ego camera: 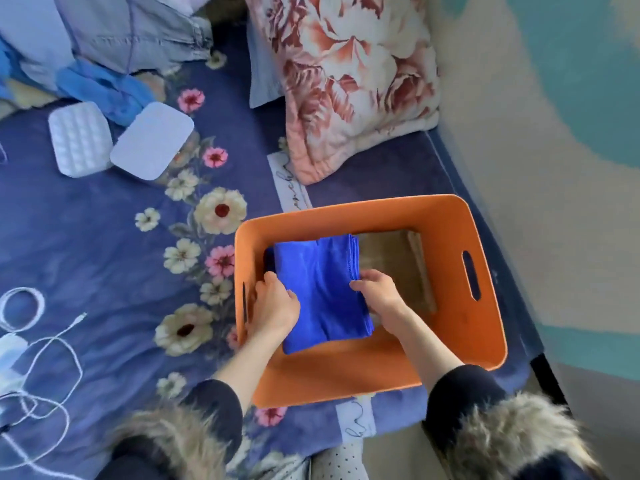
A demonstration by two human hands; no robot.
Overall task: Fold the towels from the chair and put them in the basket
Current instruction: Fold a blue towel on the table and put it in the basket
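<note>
We have one folded towel inside the basket, left hand and right hand both gripping its edges. The chair is out of view, so what remains we cannot tell.

Bedroom: floral bedspread, pillow.

**A bed with a floral cover beside a painted wall**

A bed fills most of the view, spread with a deep blue cover printed with cream and pink flowers. A quilted pillow with large pink and rust blossoms lies at the head end, against the wall. The wall is cream, painted with broad teal shapes. Clothes in pale denim and blue are heaped at the far left. Two white boxes and a white cable lie on the cover. The light is soft and even.
</note>
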